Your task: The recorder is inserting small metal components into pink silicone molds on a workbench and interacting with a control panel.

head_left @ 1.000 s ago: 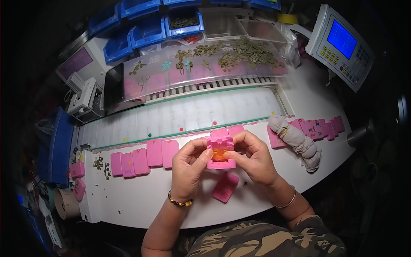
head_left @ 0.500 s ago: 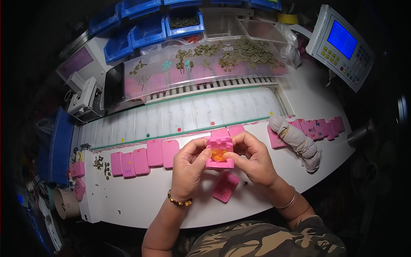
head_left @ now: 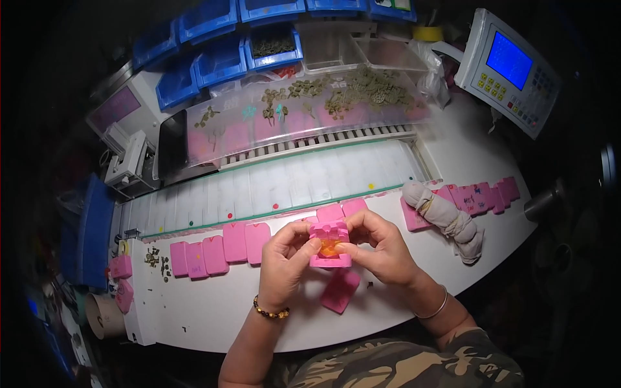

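Between my two hands is a pink rubber mold (head_left: 330,261), spread apart at the middle of the bench. An orange, see-through piece (head_left: 330,248) sits inside its gap; its exact shape is too small to make out. My left hand (head_left: 283,262) is closed on the mold's left side, thumb pressed at the orange piece. My right hand (head_left: 386,253) grips the right side, its thumb also against the piece. Just below the mold, a separate pink block (head_left: 341,296) lies aslant on the white bench.
Pink molds (head_left: 236,242) stand in a row at left, more (head_left: 475,197) at right behind a cloth-wrapped bundle (head_left: 446,213). Beyond runs a conveyor (head_left: 291,174) of white plates. Dark metal pieces (head_left: 381,90) lie on a clear sheet, under blue bins (head_left: 220,61). A control panel (head_left: 511,71) stands at right.
The conveyor's plates with their coloured dots have moved left. The view has shifted slightly. Both hands keep their hold on the mold, which is tilted open a little wider.
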Available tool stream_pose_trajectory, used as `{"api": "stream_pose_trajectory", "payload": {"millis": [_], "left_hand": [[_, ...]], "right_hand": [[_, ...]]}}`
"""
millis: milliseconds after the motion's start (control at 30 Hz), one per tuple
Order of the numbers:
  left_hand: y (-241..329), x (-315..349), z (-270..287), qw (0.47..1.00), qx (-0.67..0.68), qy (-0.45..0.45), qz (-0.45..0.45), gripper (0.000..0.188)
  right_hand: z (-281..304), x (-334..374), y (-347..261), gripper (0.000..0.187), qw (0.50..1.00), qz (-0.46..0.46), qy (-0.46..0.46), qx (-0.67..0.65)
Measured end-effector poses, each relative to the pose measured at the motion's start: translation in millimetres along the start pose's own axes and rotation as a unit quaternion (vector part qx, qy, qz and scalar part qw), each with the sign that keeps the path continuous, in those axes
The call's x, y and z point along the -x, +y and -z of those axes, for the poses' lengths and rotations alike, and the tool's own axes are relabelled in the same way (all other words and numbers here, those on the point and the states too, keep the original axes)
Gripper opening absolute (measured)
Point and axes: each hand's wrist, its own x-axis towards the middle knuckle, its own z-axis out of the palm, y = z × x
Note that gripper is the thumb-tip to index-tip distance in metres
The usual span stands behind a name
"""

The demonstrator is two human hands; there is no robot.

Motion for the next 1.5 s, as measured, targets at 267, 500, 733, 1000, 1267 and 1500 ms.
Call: {"api": "stream_pose_trajectory", "payload": {"millis": [267, 500, 733, 1000, 1267, 1500], "left_hand": [[-4, 0, 0, 1.000, 0.005, 0.016, -0.003, 0.022], [0, 4, -9, 0.998, -0.039, 0.049, -0.001, 0.024], [-3, 2, -16, 1.000, -0.012, 0.010, -0.017, 0.036], [-6, 6, -19, 0.991, -0.081, 0.080, -0.078, 0.039], [0, 2, -19, 0.999, -0.021, 0.042, -0.014, 0.037], [-4, 4, -17, 0.997, -0.049, 0.054, -0.014, 0.036]], "right_hand": [[-1, 0, -1, 0.018, 1.000, 0.004, 0.012, 0.013], [-3, 0, 0, 0.018, 1.000, -0.005, 0.017, -0.012], [-1, -1, 4, 0.018, 0.999, 0.005, 0.044, -0.014], [0, -5, 2, 0.019, 0.999, -0.011, -0.021, -0.022], [-5, 2, 0, 0.023, 0.979, 0.064, 0.081, 0.174], [-4, 0, 8, 0.024, 0.991, 0.031, 0.065, 0.114]]}}
